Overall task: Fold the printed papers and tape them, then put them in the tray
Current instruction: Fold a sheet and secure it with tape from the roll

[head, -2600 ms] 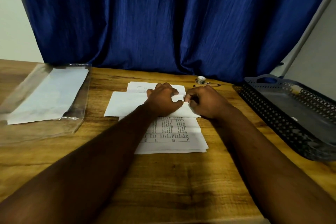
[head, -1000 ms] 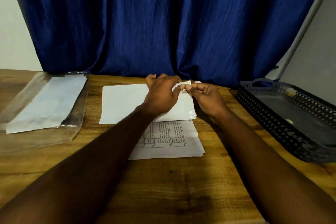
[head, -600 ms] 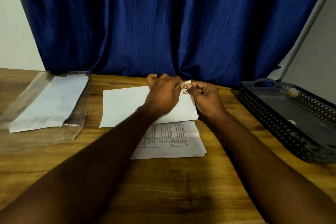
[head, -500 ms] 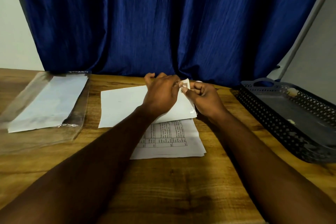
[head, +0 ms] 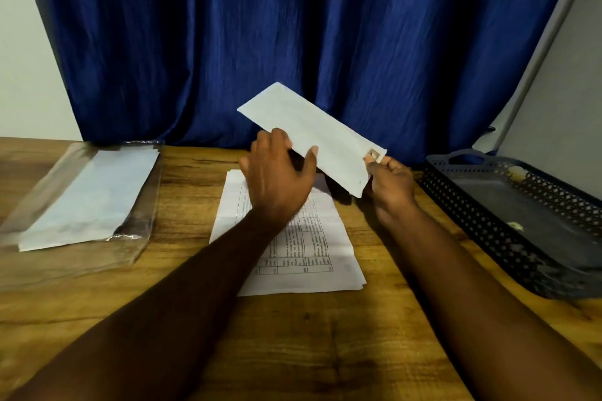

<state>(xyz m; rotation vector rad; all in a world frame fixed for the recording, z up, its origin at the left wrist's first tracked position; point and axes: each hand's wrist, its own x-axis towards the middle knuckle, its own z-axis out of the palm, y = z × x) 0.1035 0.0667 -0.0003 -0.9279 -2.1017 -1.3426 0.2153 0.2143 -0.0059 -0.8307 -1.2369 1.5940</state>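
A folded white paper (head: 312, 133) hangs tilted in the air above the table, with a small piece of tape at its right end. My right hand (head: 391, 185) pinches that taped end. My left hand (head: 280, 179) touches the paper's lower edge with thumb and fingers spread. Under both hands a stack of printed papers (head: 303, 254) lies flat on the wooden table. The dark perforated tray (head: 488, 225) stands at the right, with small scraps on its floor.
At the left, a clear plastic sleeve (head: 136, 205) holds white sheets (head: 88, 202). A blue curtain (head: 293, 36) hangs close behind the table. A grey panel leans behind the tray. Bare wooden table surface (head: 293, 342) stretches along the near side.
The folded paper lay on the stack with both hands at its right end. It is now lifted off the table and tilted, held at the taped end by my right hand.
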